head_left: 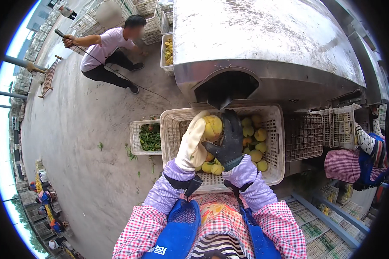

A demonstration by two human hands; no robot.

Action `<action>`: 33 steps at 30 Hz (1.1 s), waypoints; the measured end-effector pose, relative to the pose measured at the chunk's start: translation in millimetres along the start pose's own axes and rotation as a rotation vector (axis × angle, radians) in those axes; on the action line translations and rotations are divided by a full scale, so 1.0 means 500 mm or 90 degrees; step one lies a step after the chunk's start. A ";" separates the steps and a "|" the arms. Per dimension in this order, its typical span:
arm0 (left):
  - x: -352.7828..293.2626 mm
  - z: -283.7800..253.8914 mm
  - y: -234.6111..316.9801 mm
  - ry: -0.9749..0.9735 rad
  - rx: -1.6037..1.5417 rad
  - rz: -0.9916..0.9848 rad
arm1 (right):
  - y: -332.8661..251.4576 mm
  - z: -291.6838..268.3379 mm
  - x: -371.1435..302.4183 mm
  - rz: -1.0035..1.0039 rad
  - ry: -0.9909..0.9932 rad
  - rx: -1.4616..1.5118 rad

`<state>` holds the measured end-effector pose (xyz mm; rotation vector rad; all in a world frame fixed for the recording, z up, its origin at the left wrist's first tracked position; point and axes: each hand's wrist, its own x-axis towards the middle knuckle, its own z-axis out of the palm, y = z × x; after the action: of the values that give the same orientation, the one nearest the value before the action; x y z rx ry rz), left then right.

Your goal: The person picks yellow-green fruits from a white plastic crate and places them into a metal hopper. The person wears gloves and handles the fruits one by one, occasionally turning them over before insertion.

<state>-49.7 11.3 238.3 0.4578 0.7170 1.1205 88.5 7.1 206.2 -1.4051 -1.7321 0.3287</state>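
A large yellow peach (212, 127) is held up between my two gloved hands, above a pale plastic crate (177, 113). My left hand (192, 146), in a cream-white glove, wraps its left side. From the right, my right hand (230, 141) in a dark grey glove closes around it, thumb below the fruit. Several yellow-green peaches (256, 154) lie in the crate under and beside my hands, a few with an orange blush. My hands hide part of the crate's contents.
A metal machine with a dark chute opening (227, 86) stands just beyond the crate. To the left sits a smaller crate of green leaves (149, 137). Another person (112, 52) bends over at the upper left, holding a thin rod. Stacked crates (304, 134) stand at right.
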 end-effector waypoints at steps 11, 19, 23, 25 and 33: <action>-0.010 -0.227 -0.111 0.386 0.230 -0.030 | 0.110 0.009 0.107 -0.028 -0.194 -0.159; 0.088 -0.421 -0.314 0.318 0.891 -0.372 | 0.295 0.102 -0.067 0.080 -0.210 -0.112; 0.118 -0.376 -0.327 -0.095 1.414 -0.363 | 0.422 0.143 -0.241 0.197 -0.643 -0.303; 0.129 -0.398 -0.304 -0.169 1.354 -0.396 | 0.444 0.166 -0.266 0.191 -0.709 -0.329; 0.133 -0.410 -0.265 -0.262 1.264 -0.434 | 0.481 0.158 -0.297 0.179 -0.743 -0.289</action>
<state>-95.0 18.4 -10.4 1.8170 1.2882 -0.6829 190.1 -22.2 -67.2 -1.9845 -2.6288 1.1351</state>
